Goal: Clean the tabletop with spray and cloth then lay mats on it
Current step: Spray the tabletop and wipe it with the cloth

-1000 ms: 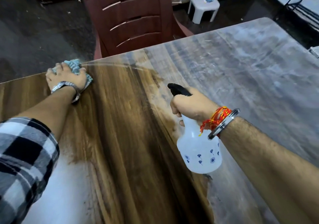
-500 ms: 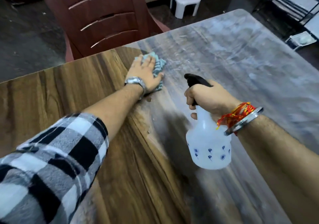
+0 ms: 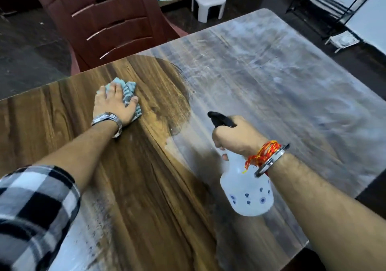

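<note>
The cloth point(image 3: 127, 95) is lying bunched on the worktop point(image 3: 271, 86), toward the far edge and left of the middle, pinned flat under the left hand point(image 3: 113, 105). Half a second ago it was sitting further right, at the border of the dusty film; now it is coming back leftward over bare wood, and a rounded patch of clean grain is showing where it has just passed. 1 second ago the same hand was at the far left edge, so the person is sweeping out and back in arcs, each pass pushing the clean border further right.

The left fingers are spread wide and pressing down on the cloth, not curled around it. The right hand point(image 3: 238, 139) is wrapped closed around the neck of the spray bottle point(image 3: 248, 191), holding it tilted just above the worktop with the black nozzle pointing out over the grey film. No mist is visible now; whether the trigger is being squeezed cannot be told.

By my judgement the wiping is about half done: the left side is looking clean, while the right half and a pale patch near the left sleeve point(image 3: 35, 212) are still filmed over. No mats are in view, so laying them is not yet started. A brown chair point(image 3: 108, 19) is standing behind the far edge.
</note>
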The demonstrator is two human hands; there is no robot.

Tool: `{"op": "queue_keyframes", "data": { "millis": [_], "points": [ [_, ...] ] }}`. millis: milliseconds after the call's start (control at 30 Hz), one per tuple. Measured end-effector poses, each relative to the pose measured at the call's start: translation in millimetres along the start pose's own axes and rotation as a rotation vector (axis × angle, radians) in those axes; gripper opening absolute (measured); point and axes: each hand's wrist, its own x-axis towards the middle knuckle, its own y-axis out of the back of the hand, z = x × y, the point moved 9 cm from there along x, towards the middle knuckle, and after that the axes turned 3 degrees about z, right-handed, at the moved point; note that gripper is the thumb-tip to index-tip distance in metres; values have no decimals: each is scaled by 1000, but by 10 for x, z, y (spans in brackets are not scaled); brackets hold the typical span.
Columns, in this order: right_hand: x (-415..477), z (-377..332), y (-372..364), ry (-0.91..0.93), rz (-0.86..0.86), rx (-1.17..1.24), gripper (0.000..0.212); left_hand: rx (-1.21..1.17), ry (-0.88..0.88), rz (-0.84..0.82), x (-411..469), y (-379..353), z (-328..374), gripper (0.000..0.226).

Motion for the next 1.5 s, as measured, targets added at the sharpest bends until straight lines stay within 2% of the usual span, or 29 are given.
{"op": "queue_keyframes", "data": {
  "millis": [67,233,333,433,533,600,667,733,833,1000,1067,1100,1167,1233,1333,1400,1500],
  "points": [
    [-169,108,-33,-14,-23,19,16,-13,-19,-13,-211,-33,223,81],
    [-548,353,110,-63,90,70,33,-44,-200,-44,-906,-83,930,78],
    [-744,533,97,-100,26,68,45,-40,-281,-71,-1284,-141,1320,79],
    [-983,728,82,-109,-23,30,37,-14,-376,-89,-1750,-193,1734,80],
    [-1188,945,203,-84,26,66,52,27,-548,-130,-2489,-270,2244,82],
    [-1360,1044,227,-64,14,131,45,11,-716,-162,-3162,-304,2527,81],
    [-1458,1153,226,-57,10,121,49,-37,-854,-162,-3781,-327,2636,79],
    [-1552,1257,175,-73,-6,93,59,-108,-885,-163,-4114,-342,2557,79],
    [-1688,1365,84,-82,-2,20,60,-112,-769,-139,-4115,-360,2211,80],
    [-2015,1538,-226,-92,5,-14,26,-89,-296,-59,-3845,-340,1012,87],
    [-2200,1587,-330,-87,43,-61,10,-113,-157,-33,-3890,-319,611,87],
    [-2294,1619,-363,-88,77,-73,11,-121,-119,-41,-3952,-325,512,85],
    [-2465,1696,-415,-84,141,-61,15,-124,-109,-46,-4120,-345,493,84],
    [-2654,1739,-484,-64,170,-39,14,-105,-174,-45,-4361,-336,576,86],
    [-2811,1760,-642,-47,122,-61,9,-113,-280,-74,-4708,-390,622,89],
    [-2947,1683,-842,-19,95,-54,7,-119,-241,-82,-4911,-401,344,91],
    [-3112,1513,-1201,21,91,-45,9,-117,-50,-61,-5020,-394,-391,93]
  ]
}}
